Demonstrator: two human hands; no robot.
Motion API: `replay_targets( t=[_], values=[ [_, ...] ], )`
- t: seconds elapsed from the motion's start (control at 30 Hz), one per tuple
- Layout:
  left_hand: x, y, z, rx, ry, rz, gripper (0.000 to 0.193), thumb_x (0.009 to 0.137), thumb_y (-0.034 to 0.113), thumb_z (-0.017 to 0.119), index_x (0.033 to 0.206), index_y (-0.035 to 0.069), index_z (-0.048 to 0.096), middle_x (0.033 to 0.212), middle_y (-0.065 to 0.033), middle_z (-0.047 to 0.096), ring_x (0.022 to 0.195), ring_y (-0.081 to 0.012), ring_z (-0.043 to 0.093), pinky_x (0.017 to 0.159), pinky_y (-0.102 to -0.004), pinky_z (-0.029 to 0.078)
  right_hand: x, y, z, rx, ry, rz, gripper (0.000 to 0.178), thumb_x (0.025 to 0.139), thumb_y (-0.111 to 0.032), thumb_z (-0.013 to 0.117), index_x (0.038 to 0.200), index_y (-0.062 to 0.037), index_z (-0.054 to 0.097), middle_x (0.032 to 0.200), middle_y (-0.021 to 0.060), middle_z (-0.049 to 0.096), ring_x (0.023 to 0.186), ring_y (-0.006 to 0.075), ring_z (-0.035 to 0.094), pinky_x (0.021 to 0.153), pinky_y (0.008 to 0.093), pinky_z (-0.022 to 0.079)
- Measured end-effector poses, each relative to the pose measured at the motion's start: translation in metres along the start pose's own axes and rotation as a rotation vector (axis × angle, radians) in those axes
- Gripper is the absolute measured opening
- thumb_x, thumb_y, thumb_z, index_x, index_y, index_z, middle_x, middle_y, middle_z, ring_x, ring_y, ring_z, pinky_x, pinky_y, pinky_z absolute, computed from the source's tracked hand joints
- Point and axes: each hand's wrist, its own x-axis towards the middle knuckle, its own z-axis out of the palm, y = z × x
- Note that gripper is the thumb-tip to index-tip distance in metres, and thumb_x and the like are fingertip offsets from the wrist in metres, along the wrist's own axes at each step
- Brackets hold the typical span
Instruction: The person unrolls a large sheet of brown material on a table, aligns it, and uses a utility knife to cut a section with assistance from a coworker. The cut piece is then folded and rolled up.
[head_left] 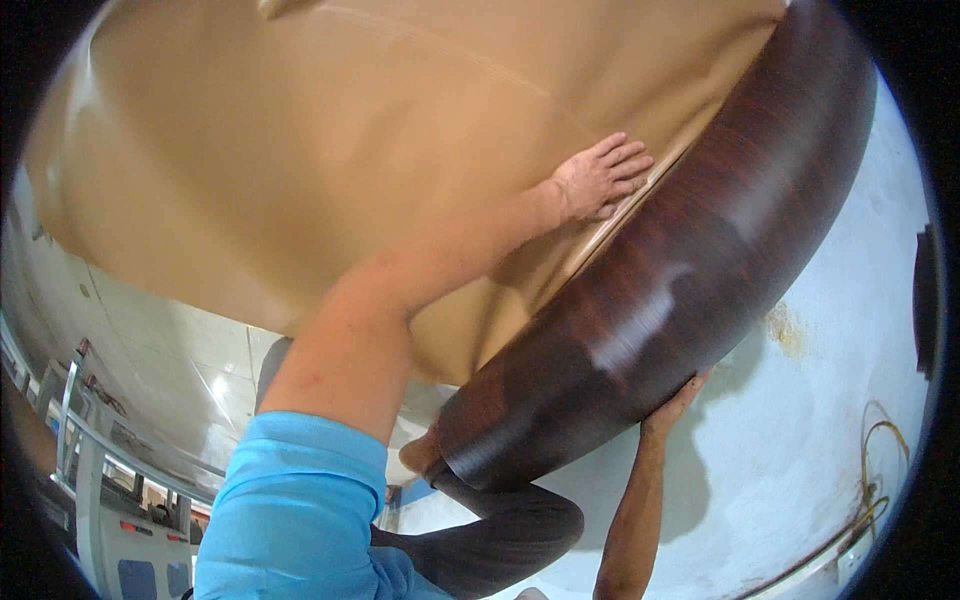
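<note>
A thick roll of dark brown wood-grain sheet [655, 310] runs from the lower middle to the upper right, with glossy highlights on its side. Along its left edge lies a broad tan sheet [300, 150], smooth with some soft creases. My left hand [603, 178] rests flat on the tan sheet right beside the roll, fingers stretched out and holding nothing. From below on the right, my right hand [678, 402] holds the roll's outer side; part of its fingers is hidden against the roll. Whether the tan sheet is the roll's own back side I cannot tell.
A bent leg in dark trousers [510, 535] is under the roll's near end. Pale tiles [190, 340] show at the left, near a metal frame [95, 480]. A whitish surface [790, 430] with a brownish stain and a yellowish hose [868, 470] lies at the right.
</note>
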Motion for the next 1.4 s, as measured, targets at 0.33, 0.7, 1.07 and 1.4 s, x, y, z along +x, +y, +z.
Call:
replay_targets(
  t=[0.33,0.7,1.07,1.4],
  values=[
    [-0.004,0.015,-0.01,0.012,-0.005,-0.132,0.057,0.086,0.046,0.053,0.136,0.019,0.043,0.151,-0.0067,0.027,0.142,-0.0281,0.017,0.115,-0.0545,0.009,0.002,0.005,-0.008,-0.109,-0.028,-0.009,0.07,0.098,-0.049,0.026,0.148,-0.0005,0.014,0.152,0.018,0.018,0.139,0.0311,0.019,0.113,0.0419,0.015],
    [-0.024,0.011,-0.015,0.075,-0.143,-0.094,0.071,0.092,0.054,0.037,0.148,0.014,0.021,0.156,-0.0042,0.013,0.144,-0.0208,0.007,0.118,-0.0457,0.001,0.004,0.004,-0.008,0.034,-0.033,-0.068,0.069,0.097,-0.046,0.033,0.147,-0.0012,0.018,0.15,0.0165,0.023,0.136,0.0305,0.024,0.112,0.0414,0.018],
    [-0.149,-0.05,-0.094,0.115,-0.121,-0.254,0.073,0.091,0.055,0.04,0.147,0.011,0.024,0.155,-0.009,0.018,0.143,-0.0252,0.015,0.116,-0.0453,0.01,0.01,-0.006,-0.007,-0.116,0.054,-0.111,0.065,0.098,-0.041,0.033,0.147,-0.0003,0.018,0.152,0.0192,0.02,0.14,0.0322,0.02,0.113,0.0414,0.016],
    [-0.335,-0.044,-0.101,0.359,-0.162,-0.64,0.07,0.092,0.053,0.038,0.148,0.014,0.022,0.155,-0.0097,0.016,0.143,-0.0296,0.013,0.116,-0.0489,0.004,0.013,-0.008,-0.003,-0.058,0.096,-0.167,0.068,0.097,-0.04,0.04,0.147,-0.0002,0.017,0.152,0.0194,0.02,0.139,0.0344,0.021,0.114,0.0425,0.017]
  ],
)
